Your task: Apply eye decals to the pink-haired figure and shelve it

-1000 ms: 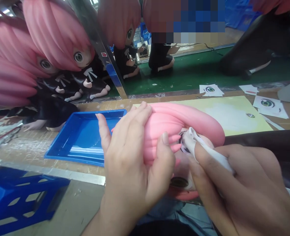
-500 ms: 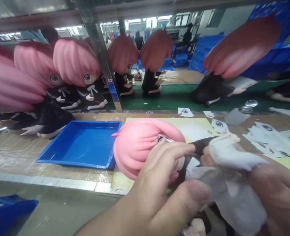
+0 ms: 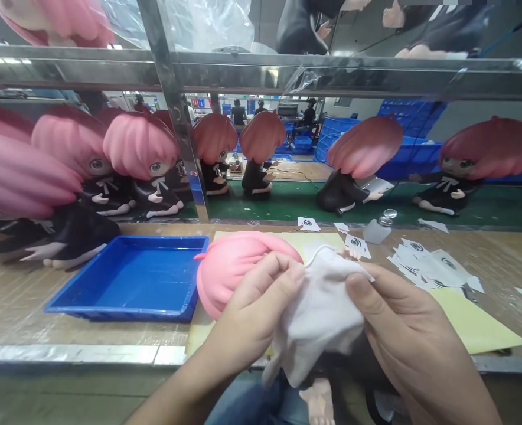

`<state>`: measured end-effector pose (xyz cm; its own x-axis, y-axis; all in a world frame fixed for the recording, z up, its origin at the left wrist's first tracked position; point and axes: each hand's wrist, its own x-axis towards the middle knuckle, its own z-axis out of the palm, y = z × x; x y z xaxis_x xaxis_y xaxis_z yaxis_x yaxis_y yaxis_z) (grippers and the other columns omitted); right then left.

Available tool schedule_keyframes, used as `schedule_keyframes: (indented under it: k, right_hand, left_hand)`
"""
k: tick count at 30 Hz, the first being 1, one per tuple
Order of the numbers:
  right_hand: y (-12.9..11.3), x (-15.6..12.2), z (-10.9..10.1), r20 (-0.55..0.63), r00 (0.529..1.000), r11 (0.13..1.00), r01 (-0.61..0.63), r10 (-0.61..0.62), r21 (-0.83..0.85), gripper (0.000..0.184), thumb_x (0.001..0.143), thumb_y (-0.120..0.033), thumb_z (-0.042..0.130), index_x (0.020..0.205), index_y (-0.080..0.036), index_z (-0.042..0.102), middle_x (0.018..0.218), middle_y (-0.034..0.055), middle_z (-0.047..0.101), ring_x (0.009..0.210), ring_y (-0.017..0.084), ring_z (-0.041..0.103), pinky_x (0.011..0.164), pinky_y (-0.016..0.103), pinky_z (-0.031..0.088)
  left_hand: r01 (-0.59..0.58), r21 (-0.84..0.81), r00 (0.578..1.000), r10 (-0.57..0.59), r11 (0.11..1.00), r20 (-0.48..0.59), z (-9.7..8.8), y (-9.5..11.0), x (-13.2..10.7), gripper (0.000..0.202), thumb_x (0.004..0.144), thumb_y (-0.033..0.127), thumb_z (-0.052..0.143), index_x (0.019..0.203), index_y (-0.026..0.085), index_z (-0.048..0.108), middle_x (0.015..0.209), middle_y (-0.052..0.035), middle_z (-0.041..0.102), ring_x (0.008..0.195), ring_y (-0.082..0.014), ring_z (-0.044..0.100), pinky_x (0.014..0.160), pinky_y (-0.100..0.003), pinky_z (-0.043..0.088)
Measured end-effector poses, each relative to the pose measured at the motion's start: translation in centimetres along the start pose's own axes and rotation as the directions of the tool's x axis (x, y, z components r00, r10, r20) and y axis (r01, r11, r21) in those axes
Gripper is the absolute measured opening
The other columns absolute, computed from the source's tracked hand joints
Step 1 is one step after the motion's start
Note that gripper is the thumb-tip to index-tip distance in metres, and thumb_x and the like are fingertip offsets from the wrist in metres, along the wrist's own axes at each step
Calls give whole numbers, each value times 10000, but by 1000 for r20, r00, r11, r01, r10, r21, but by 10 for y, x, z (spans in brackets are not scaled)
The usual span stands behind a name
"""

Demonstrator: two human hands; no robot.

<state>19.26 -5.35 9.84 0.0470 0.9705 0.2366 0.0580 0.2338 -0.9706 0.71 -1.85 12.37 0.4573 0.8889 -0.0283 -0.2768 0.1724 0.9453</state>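
Note:
Between my two hands hangs a white cloth, pinched near its upper edge on both sides. My left hand closes thumb against fingers on its left corner. On the right corner, my right hand grips in the same way. Behind the cloth a pink-haired figure lies on its side, head toward the left. Its face and most of its dark body are hidden by the cloth and my hands. A bare foot of the figure shows below the cloth.
A blue tray is left of the figure. Eye-print paper pieces and a bottle with a metal cap lie right. Similar figures stand along the green belt behind a metal post. Yellow paper covers the bench's front right.
My left hand has come off the figure's face and now pinches the cloth. The cloth, bunched at my right hand before, is spread between both hands. The view has tilted up.

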Motion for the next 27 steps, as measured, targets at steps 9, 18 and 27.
schedule_keyframes:
  k: [9,18,27]
  right_hand:
    - [-3,-3,14,361,908,787,-380,215,486,418,861,-509,836,1116,-207,699,901,44,672,795,128,648,684,156,516]
    - [1,-11,28,492,848,696,-473,195,540,515,901,-566,738,1245,-188,666,856,75,678,522,166,587,502,283,506]
    - [13,-24,33,287,932,755,-350,221,555,520,831,-688,766,993,-195,727,859,102,689,925,309,695,761,425,602]
  left_hand:
    - [-137,-86,989,141,987,40,11,1,-1,367,936,503,700,863,166,575,720,21,539,613,-66,471,539,-146,389]
    - [-290,88,950,298,953,-93,6,3,-8,260,974,456,643,976,199,684,764,-14,628,655,-118,571,555,-185,453]
    - [-272,36,872,262,962,-413,12,7,-16,187,926,441,711,906,260,667,727,37,674,612,-113,595,516,-176,431]
